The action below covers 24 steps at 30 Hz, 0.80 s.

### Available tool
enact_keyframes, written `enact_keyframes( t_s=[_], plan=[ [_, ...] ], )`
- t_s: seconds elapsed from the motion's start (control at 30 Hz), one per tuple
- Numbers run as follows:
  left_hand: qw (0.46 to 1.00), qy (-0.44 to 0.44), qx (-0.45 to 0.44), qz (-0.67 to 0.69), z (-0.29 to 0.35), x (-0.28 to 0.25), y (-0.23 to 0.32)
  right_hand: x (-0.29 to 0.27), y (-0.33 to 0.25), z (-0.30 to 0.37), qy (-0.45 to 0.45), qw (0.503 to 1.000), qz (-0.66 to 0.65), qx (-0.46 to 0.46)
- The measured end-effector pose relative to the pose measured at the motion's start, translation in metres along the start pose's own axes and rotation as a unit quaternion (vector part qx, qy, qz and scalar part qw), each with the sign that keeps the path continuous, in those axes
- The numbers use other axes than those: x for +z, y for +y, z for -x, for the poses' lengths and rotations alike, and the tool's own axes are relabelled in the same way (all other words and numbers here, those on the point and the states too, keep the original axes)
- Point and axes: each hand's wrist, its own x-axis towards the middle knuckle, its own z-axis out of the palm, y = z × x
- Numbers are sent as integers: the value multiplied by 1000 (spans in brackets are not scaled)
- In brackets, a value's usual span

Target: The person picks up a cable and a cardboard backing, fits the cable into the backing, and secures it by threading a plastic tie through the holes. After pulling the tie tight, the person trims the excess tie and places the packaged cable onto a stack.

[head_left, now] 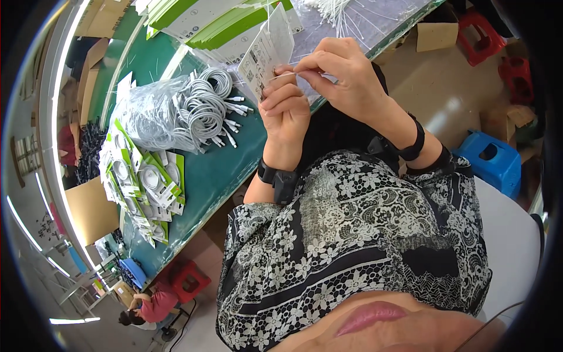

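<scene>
Far to the left of the fingers, and lower down, small packs (153,179) with green and white backs lay in a messy heap on the green bench (217,170). Closer to the fingers, just above the packs, a clear plastic bag (146,114) lay on its side. White cables (202,114) in round loops poked out of it, with their plugs toward the left hand.

Above the fingers and a bit left stood a pile of green and white cards (231,32). In front of it was the white card (255,67), tipped up, right at the left fingers. The left hand (285,117) had its fingers curled in, and they seemed to press on the card's lower edge.

Between the two hands ran a thin white strand (287,75). The right hand (346,76) pinched it with the thumb and first finger. I could not tell where its other end went.

The card looked light and a bit stiff, and it might crease if squeezed hard. An edge seemed the best place to hold it. The strand looked very light and bendy, maybe slippery, so fingertips near its end seemed best.

Above the right hand lay a heap of thin white strands (334,14). Far right and lower stood a blue stool (498,169).
</scene>
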Motion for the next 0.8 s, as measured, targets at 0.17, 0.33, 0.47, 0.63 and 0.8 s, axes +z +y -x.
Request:
enact_keyframes(
  t_s=[0.17,0.33,0.47,0.63,0.8],
  plan=[
    [1000,-10,3,-7,2,0,-1,1,-1,-1,10,1000,3,4],
    [1000,-11,5,-10,2,0,0,2,0,2,-2,1000,1,15],
    [1000,-14,2,-16,2,-2,1,2,-1,4,-3,1000,1,19],
    [1000,6,10,4,1,-8,2,3,-4,3,-10,999,-21,21],
    [942,14,63,-330,1,-15,4,8,3,-3,-48,968,-213,125]
  ],
)
